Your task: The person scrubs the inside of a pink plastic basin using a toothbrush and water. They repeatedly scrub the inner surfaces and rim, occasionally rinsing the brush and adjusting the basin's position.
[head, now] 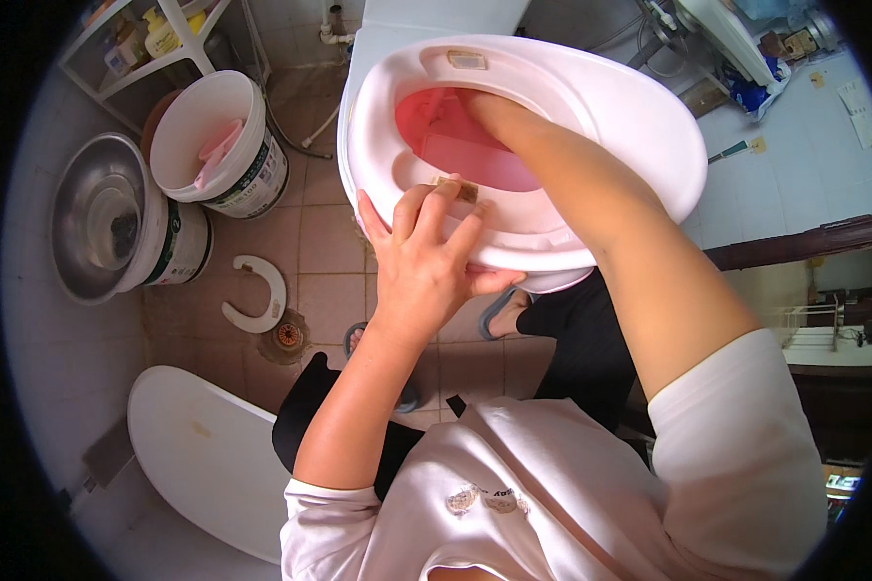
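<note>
A pale pink plastic toilet-like seat unit [625,116] stands before me, with a deeper pink inside [472,152] showing through its oval opening. My left hand [429,254] grips the unit's near rim, thumb along the outer side and fingers bent over the top beside a brown worn pad [465,190]. A similar pad [467,59] is on the far side of the opening. Through the opening reaches my right forearm; only the back part of my right hand [483,109] shows, and its fingers are hidden inside.
Left are a white bucket [167,138] holding a pink item, a metal basin [80,210] on another bucket, and a shelf [145,69] with bottles. A white U-shaped piece [272,276] lies near a floor drain [288,334]. A white oval panel [203,465] stands lower left.
</note>
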Demonstrator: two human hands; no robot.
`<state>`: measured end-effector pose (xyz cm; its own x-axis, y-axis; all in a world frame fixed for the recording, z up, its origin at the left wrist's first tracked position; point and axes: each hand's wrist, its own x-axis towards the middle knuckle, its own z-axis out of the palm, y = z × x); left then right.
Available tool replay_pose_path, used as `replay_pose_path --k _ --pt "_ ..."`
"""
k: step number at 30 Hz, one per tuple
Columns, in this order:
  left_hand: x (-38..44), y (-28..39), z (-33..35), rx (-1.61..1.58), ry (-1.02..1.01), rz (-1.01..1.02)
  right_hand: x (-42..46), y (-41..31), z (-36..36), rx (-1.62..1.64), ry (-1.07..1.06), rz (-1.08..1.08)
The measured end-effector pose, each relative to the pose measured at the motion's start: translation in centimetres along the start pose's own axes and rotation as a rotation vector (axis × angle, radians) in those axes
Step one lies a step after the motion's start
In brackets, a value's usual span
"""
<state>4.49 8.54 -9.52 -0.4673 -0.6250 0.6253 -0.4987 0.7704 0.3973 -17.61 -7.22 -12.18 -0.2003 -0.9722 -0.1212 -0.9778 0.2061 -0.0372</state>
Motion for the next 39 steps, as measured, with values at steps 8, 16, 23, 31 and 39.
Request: replay_pose_path --k 8,16,23,31,39 --pt "-0.1 0.1 0.2 0.033 0.017 0.009 -0.4 -0.1 0.0 0.021 -0.014 0.023" --pt "-0.1 0.1 0.2 0.044 0.021 0.014 -2.3 -0.5 -0.2 0.016 -0.078 0.034" --pt "0.4 0.5 0.1 0.048 0.038 0.026 -0.1 -2.1 -0.3 -0.247 -0.231 -0.053" --pt "-0.1 0.3 0.1 0.033 0.017 0.005 -0.5 -1.4 -0.1 -0.308 -0.213 -0.192" --pt "-0.2 0.2 0.1 0.049 0.012 0.005 -4.4 -1.1 -3.7 -0.244 -0.291 -0.156"
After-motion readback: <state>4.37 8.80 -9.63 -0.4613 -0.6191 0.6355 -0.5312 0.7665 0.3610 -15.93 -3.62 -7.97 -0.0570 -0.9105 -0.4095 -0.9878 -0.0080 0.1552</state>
